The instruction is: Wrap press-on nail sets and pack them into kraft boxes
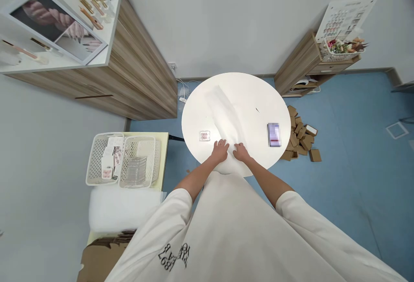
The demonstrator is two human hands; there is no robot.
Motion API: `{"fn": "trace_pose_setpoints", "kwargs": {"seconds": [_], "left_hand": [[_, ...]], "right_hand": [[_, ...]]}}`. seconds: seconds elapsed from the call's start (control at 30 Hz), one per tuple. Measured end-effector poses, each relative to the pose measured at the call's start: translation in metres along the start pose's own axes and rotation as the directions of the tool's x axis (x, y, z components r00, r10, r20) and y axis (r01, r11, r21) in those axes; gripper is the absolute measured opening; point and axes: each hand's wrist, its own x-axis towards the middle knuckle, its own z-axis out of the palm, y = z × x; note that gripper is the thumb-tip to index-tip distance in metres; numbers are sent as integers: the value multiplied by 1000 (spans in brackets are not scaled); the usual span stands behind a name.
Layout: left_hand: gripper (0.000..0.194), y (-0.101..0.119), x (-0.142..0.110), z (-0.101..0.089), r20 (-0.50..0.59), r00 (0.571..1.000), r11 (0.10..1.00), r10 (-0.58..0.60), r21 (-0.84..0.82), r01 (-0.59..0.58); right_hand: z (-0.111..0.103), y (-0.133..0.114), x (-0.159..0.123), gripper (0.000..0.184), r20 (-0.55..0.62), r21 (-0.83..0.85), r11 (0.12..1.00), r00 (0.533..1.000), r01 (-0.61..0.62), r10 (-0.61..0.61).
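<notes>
A long translucent white packing sheet (pixel 226 111) lies slantwise over the round white table (pixel 258 90). At its near end my left hand (pixel 220 150) bends its fingers over the left edge, gripping it. Close by, my right hand (pixel 241 151) has its fingers curled onto the sheet's right side. A small clear case with pinkish pieces (pixel 205 136) rests on the table left of my left hand. Toward the right rim is a purple box (pixel 274 135), its surface pixelated. The near end of the sheet is partly hidden by my hands.
White baskets (pixel 155 161) with cards and stacked clear cases stand on a side table at left, beside a pile of white sheets (pixel 126 208). Small brown boxes (pixel 299 137) lie heaped on the floor at right. Wooden cabinets (pixel 142 66) flank the table.
</notes>
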Motion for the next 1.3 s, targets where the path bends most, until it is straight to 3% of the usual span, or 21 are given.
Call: {"fn": "trace_pose_setpoints", "kwargs": {"seconds": [0.17, 0.3, 0.43, 0.63, 0.8, 1.0, 1.3], "left_hand": [[49, -14, -8, 3, 33, 997, 996, -63, 61, 61], [53, -28, -14, -2, 36, 998, 996, -54, 68, 52], [59, -39, -16, -5, 45, 998, 998, -31, 47, 29], [61, -56, -13, -6, -12, 1000, 997, -27, 69, 28], [65, -93, -6, -27, -201, 964, 969, -175, 138, 205], [58, -137, 1, -44, -145, 983, 983, -113, 130, 132], [49, -139, 2, -54, -138, 988, 986, -72, 140, 91]], "right_hand": [[8, -10, 1, 50, 21, 42, 995, 996, 89, -90], [8, -7, -2, 48, 2, -92, 990, 994, 110, -111], [9, -5, -4, 46, 18, -187, 976, 994, 108, -106], [13, -14, -8, 48, 22, -197, 979, 999, 52, -48], [12, -18, -13, 52, 56, -225, 974, 998, 29, -17], [13, -24, -15, 52, 70, -256, 967, 998, 9, 9], [18, -25, -15, 52, 48, -284, 959, 999, 3, 11]]}}
